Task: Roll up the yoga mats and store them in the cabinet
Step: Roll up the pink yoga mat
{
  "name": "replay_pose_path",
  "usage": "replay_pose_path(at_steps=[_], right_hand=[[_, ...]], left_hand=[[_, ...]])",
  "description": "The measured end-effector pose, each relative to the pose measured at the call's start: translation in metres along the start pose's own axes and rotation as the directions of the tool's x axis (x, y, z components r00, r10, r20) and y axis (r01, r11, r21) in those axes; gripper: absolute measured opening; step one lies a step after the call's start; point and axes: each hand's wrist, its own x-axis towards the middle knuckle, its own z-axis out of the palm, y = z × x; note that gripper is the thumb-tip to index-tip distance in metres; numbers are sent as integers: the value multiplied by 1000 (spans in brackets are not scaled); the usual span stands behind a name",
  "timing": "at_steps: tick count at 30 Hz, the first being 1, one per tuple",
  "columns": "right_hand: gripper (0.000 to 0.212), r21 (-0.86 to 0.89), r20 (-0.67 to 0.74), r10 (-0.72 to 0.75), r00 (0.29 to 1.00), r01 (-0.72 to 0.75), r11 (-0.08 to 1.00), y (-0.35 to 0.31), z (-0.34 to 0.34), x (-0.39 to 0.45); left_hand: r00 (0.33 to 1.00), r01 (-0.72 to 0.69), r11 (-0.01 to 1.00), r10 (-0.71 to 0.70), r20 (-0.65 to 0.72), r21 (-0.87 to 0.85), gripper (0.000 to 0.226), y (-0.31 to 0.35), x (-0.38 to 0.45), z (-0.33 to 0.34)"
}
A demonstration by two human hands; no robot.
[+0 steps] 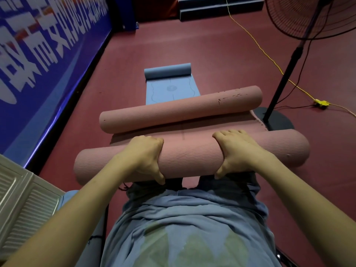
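While both hands (pixel 146 157) clasp pink mat roll (pixel 189 156).

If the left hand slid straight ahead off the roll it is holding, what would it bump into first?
Probably the other pink roll. The left hand grips the near pink roll, fingers pointing forward; only a flat strip of pink mat lies between. The blue mat is farther off.
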Motion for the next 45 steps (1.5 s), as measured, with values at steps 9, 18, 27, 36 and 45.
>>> replay_pose_path(at_steps=[9, 18, 27, 36, 45], right_hand=[[105, 146, 175, -4, 984, -22, 989, 4, -21, -27], [93, 269, 370, -54, 927, -51, 962, 10, -21, -34], [106, 355, 3, -12, 1000, 10, 935, 25, -21, -26], [61, 224, -128, -31, 991, 59, 973, 27, -8, -5], [44, 186, -89, 23, 996, -6, 983, 18, -9, 26]], left_hand=[[984, -44, 995, 59, 167, -91, 95, 10, -12, -18], [926, -16, 944, 138, 351, -331, 89, 15, -15, -16], [936, 66, 804, 155, 316, -590, 74, -13, -3, -4], [993, -15, 650, 97, 63, -759, 73, -46, 3, 13], [971, 58, 859, 70, 228, -509, 116, -41, 7, -11]])
